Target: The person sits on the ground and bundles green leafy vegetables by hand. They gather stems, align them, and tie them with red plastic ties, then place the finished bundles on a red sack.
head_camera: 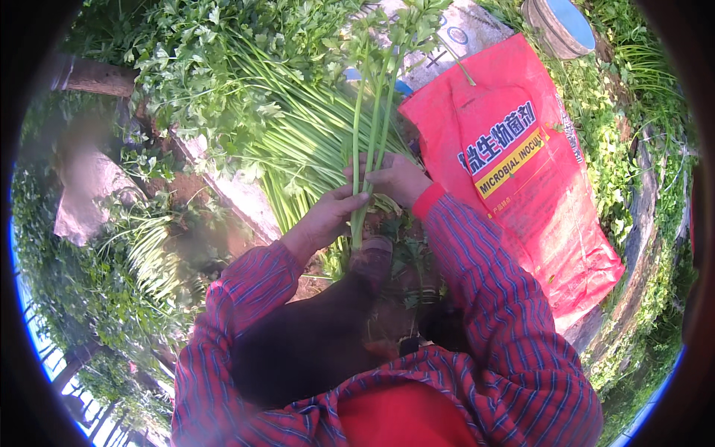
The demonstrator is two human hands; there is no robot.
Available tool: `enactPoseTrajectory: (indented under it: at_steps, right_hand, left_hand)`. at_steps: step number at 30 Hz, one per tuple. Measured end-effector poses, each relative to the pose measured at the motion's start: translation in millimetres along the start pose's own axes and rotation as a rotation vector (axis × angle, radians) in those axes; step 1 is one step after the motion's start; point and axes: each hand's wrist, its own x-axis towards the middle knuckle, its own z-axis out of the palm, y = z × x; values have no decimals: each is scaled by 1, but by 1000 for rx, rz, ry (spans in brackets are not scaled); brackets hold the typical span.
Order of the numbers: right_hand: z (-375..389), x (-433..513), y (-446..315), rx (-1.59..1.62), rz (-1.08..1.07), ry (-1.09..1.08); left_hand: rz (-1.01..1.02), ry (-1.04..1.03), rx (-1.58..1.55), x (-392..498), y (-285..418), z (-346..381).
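My left hand grips the lower stalks of a small bunch of leafy celery, its thumb laid across them. Just above and to the right, my right hand has its fingers around the same stalks. The bunch stands upright in the view, leaves at the top and pale stalk ends over my shoe. Behind it lies a large heap of cut celery, stalks towards my hands and leaves to the upper left.
A red woven sack bearing writing lies flat at the right. Behind the heap is a white sack. A bucket with a blue inside stands at the upper right. Leafy plants grow on both sides; a wooden post is at the upper left.
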Motion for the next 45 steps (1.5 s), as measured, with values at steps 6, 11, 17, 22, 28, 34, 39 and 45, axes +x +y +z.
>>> enactPoseTrajectory:
  at_steps: [6, 11, 17, 22, 28, 34, 39, 45]
  right_hand:
    - [18, 4, -30, -315, 167, -106]
    - [74, 31, -92, -272, -153, 180]
    - [68, 25, -139, -461, -663, 53]
    - [-33, 23, -74, -1204, -7, 490]
    - [-51, 25, -8, -1673, -95, 485]
    - [-11, 10, -35, -1917, -125, 394]
    - [2, -6, -84, -1817, -313, 469]
    - [47, -53, -182, -1797, -564, 194]
  left_hand:
    - [-24, -169, 93, -4, 10, 4]
    - [126, -56, 232, -8, 13, 15]
    - [707, 234, 315, -26, 48, -9]
    - [581, 521, -95, -24, 59, -33]
    - [700, 352, -135, -48, 75, -31]
    - [899, 302, -120, -75, 96, -11]
    - [972, 336, -99, -84, 98, -1]
    - [992, 348, -222, -92, 106, 3]
